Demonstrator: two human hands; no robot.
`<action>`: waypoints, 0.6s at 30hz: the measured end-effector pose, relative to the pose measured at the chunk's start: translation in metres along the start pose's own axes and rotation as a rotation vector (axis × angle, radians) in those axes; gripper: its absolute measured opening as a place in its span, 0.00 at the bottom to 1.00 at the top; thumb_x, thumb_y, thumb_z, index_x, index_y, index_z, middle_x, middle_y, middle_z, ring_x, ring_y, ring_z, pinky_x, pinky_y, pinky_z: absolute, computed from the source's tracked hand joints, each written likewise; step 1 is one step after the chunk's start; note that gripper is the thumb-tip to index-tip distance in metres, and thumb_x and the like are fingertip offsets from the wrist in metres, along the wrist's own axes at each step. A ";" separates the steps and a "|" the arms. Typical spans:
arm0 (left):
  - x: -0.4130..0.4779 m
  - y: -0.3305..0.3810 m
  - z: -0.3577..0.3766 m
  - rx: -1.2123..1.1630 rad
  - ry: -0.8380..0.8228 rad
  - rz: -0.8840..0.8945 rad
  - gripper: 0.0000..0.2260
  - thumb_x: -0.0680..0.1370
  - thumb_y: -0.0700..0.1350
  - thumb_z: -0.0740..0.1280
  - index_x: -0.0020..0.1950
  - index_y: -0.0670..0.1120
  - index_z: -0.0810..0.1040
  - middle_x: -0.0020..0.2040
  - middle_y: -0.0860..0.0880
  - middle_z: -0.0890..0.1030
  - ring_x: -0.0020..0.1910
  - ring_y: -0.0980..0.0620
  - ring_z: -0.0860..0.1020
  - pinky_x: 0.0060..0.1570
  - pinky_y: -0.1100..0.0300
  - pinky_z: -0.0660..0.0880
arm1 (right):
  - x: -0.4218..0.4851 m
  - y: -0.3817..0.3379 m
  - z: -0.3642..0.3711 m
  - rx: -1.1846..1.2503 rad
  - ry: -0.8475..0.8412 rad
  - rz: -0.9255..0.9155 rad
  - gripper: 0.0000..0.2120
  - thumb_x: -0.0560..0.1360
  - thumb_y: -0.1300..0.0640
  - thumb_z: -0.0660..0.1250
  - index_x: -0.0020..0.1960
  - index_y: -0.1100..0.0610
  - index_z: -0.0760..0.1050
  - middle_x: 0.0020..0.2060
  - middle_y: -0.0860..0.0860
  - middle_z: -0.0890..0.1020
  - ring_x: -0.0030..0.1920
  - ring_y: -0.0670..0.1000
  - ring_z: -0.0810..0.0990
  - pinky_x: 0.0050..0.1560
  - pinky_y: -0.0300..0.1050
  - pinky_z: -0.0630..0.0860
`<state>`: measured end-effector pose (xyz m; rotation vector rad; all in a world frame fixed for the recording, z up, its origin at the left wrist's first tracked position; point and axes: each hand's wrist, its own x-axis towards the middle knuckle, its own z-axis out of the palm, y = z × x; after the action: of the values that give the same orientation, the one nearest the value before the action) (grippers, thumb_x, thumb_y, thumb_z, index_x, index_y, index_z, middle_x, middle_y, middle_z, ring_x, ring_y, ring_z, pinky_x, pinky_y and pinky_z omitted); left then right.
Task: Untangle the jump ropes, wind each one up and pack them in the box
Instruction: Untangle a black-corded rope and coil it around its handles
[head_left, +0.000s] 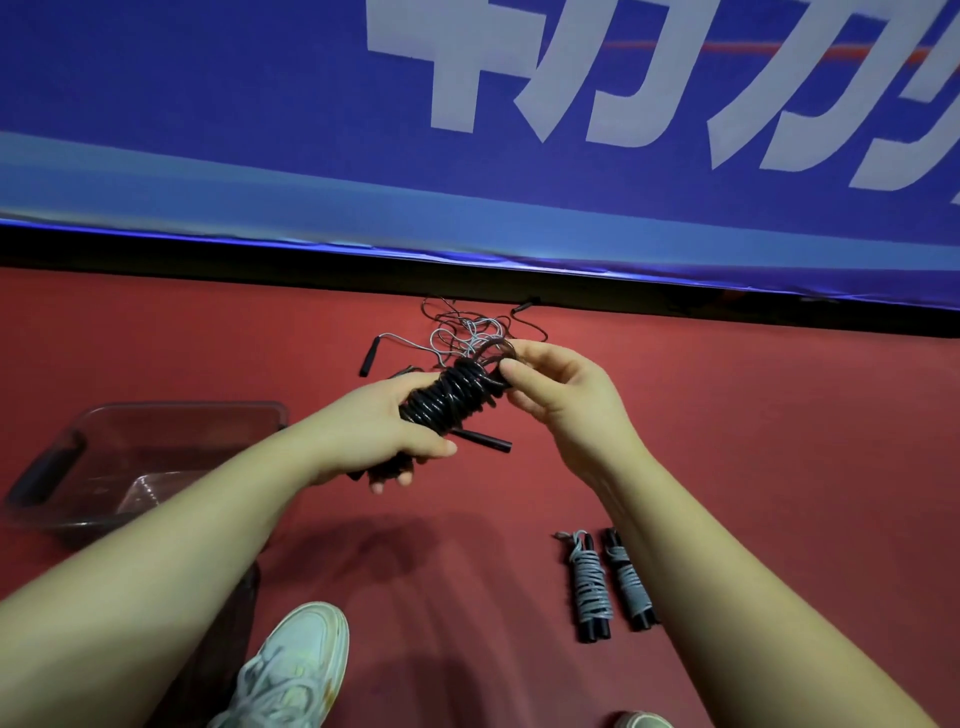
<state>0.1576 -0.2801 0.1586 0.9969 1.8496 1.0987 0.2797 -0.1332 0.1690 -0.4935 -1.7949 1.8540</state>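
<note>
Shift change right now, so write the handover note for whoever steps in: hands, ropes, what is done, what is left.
Left hand: grips the partly wound black rope.
Right hand: pinches that rope's loose loop at the bundle's far end.
Two wound grey ropes lie side by side on the floor at right, not boxed.
Tangle lies on the floor beyond the hands.
Box stands at left.
Done: two ropes wound.
Left: finish the black one, untangle and wind the rest, pack all.
</note>
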 end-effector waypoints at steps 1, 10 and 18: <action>0.000 -0.001 0.000 -0.040 0.004 0.007 0.19 0.72 0.38 0.72 0.56 0.57 0.73 0.31 0.47 0.75 0.26 0.48 0.75 0.25 0.60 0.71 | 0.002 -0.002 -0.002 0.079 -0.021 0.040 0.08 0.75 0.66 0.66 0.54 0.60 0.77 0.41 0.50 0.82 0.38 0.43 0.79 0.41 0.33 0.76; 0.008 -0.002 0.002 0.150 0.280 0.048 0.20 0.70 0.38 0.72 0.51 0.62 0.74 0.27 0.55 0.77 0.24 0.50 0.74 0.27 0.59 0.72 | 0.000 0.001 -0.001 -0.138 -0.042 -0.006 0.05 0.77 0.58 0.65 0.48 0.50 0.70 0.43 0.47 0.76 0.40 0.45 0.77 0.40 0.36 0.75; 0.007 -0.006 0.002 0.073 0.290 0.032 0.16 0.71 0.37 0.73 0.50 0.55 0.75 0.27 0.53 0.76 0.23 0.51 0.72 0.27 0.59 0.70 | 0.011 0.001 -0.021 -0.211 -0.020 0.083 0.11 0.79 0.47 0.59 0.60 0.47 0.68 0.58 0.48 0.77 0.57 0.46 0.75 0.58 0.43 0.71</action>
<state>0.1547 -0.2751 0.1505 0.9500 2.1232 1.2562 0.2828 -0.1102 0.1677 -0.6371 -2.0236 1.7359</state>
